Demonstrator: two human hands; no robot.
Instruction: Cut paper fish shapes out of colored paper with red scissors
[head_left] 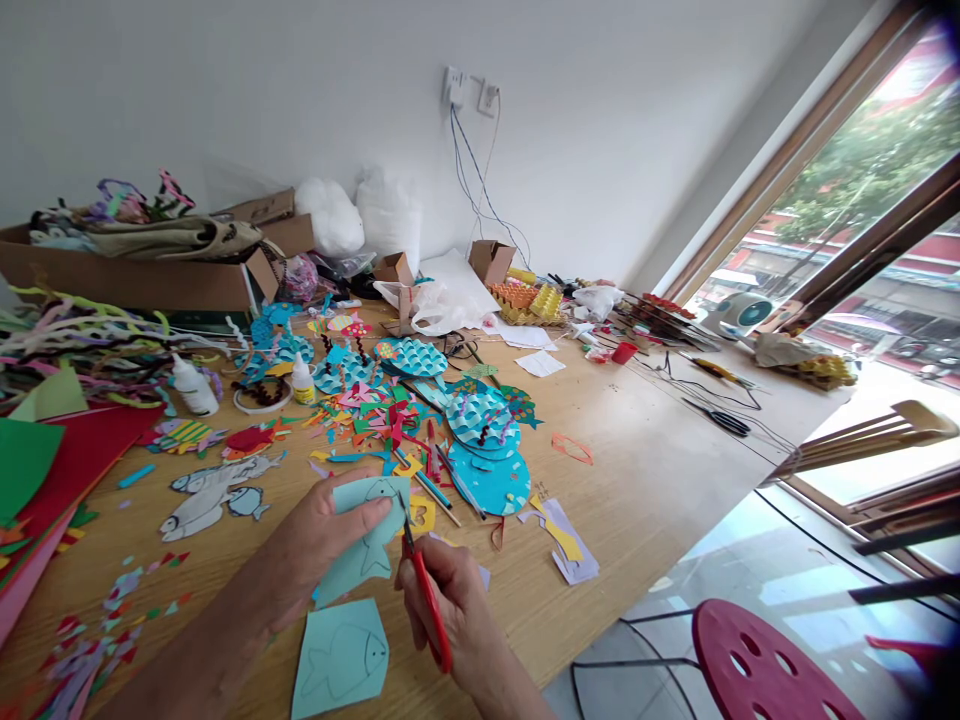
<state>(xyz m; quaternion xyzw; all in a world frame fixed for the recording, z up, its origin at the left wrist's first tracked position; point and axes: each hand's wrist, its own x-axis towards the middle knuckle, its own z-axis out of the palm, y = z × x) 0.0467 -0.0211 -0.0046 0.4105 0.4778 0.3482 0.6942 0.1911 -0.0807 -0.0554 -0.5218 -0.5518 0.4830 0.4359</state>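
Note:
My left hand pinches a light teal sheet with a fish drawn on it, thumb on top near the fish's head. Red-handled scissors are in my right hand, their dark blades at the sheet's right edge near the top. Just below, flat on the table, lies a second teal sheet with another fish outline. White paper fish cutouts rest to the left of my left hand.
Colourful paper scraps, glue bottles and blue round pieces cover the table. Black scissors lie at the right. A red stool stands at the lower right; a cardboard box sits back left.

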